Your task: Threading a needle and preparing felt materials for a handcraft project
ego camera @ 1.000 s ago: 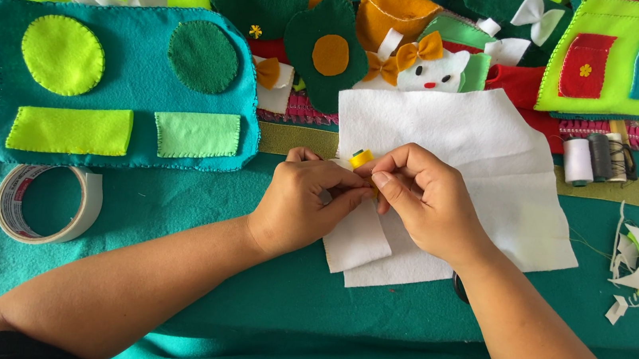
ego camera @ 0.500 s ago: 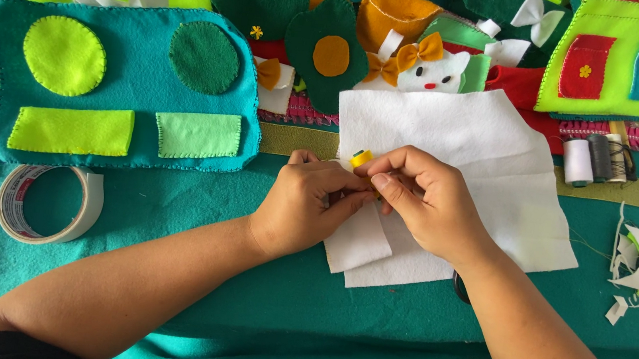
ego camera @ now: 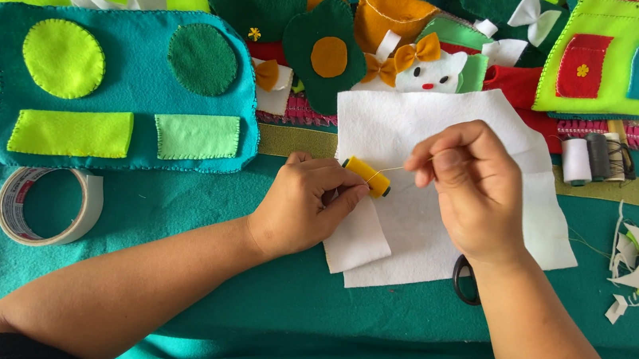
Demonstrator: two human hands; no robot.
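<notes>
Over the white felt sheet [ego camera: 444,210], in the head view, my left hand [ego camera: 307,206] was closed on a small yellow thread spool [ego camera: 366,176], pinching it between thumb and fingertips at the sheet's left edge. I held it low, just above the felt, probably so that the spool stayed steady while thread came off it. My right hand [ego camera: 473,185] sat just to the right of the spool, above the middle of the sheet, its fingers pressed together on a fine thread [ego camera: 393,169] that ran taut from the spool to my fingertips. The two hands were near each other but apart, with only that short line of thread between them.

The spool lay off the tip of my left thumb and to the left of my right knuckles, its far end pointing away from me toward the sheet's upper part.

Below the sheet's lower right corner, a dark scissor loop [ego camera: 465,280] showed beside my right wrist, most of it hidden under my arm. To the right of the sheet stood a row of spools, white, grey and dark [ego camera: 596,159], on an olive strip. To the sheet's left lay a teal felt panel with green shapes [ego camera: 117,92], and below that a roll of tape [ego camera: 52,205] on the teal-covered worktop [ego camera: 241,307]. Above the sheet were heaped felt pieces, among them a white cat face with orange bows [ego camera: 428,70].
</notes>
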